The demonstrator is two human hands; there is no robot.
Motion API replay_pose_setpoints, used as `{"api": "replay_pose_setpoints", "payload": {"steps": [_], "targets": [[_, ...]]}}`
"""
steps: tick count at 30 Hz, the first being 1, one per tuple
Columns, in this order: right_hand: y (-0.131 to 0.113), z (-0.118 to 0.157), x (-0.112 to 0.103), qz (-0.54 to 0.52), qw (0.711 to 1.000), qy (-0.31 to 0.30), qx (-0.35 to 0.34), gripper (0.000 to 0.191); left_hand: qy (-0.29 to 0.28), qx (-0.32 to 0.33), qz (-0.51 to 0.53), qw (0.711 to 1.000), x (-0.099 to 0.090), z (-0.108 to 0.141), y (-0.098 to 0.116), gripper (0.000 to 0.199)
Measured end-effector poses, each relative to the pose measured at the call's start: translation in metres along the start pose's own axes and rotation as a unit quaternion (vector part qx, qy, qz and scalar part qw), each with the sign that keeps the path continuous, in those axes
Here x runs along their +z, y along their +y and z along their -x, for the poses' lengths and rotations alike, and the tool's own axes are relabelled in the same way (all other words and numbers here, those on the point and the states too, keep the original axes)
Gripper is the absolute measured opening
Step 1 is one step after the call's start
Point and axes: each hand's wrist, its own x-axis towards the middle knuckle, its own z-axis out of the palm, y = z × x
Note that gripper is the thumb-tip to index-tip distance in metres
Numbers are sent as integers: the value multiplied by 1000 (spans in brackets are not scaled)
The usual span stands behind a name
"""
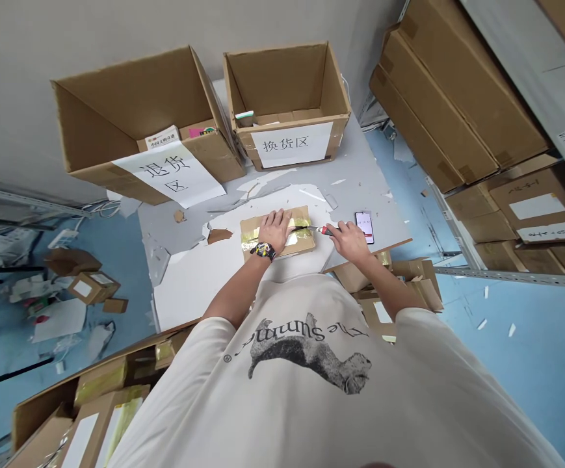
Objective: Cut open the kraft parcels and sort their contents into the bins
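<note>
- And there was the left hand [275, 231], open and palm down on a cardboard parcel [304, 242], pressing it against the table.
- A black and yellow wristwatch [263, 251] sat on the wrist, just behind that hand.
- Over to the right hand [350, 240], closed tight around a red-handled utility knife [328, 231]!
- The knife's thin blade pointed left, from the right hand toward the left hand, and its tip was right at the yellowish packing tape [302, 223] across the parcel.
- The parcel lay flat directly under the left hand, on a white sheet [194, 279] spread over the grey table [360, 175].
- Just beyond the right hand, a smartphone [364, 227] lay on the table with its screen lit.
- Ahead of both hands stood two open cardboard boxes: the left one had a paper sign reading 退货区 [175, 172], and the right one a paper sign reading 换货区 [292, 144].
- Books [162, 138] stood inside the left box, ahead of the left hand.
- A cardboard scrap [220, 236] lay just left of the parcel.
- Far to the right of the right hand, sealed cartons [458, 110] were stacked on metal shelving [521, 276].
</note>
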Motion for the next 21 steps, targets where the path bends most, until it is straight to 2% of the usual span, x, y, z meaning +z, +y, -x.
{"api": "replay_pose_setpoints", "payload": {"steps": [4,10,16,21], "targets": [[-2,-13,-2,41,999,10,-23,61,35,23,15,999,5,-3,-5,69],[16,-19,-4,49,997,20,-55,61,66,34,36,997,15,-6,-13,67],[24,-46,-7,6,998,59,19,64,89,42,85,991,28,-5,-22,65],[25,-67,-6,-124,981,137,61,63,90,35,91,991,38,-4,-25,72]]}}
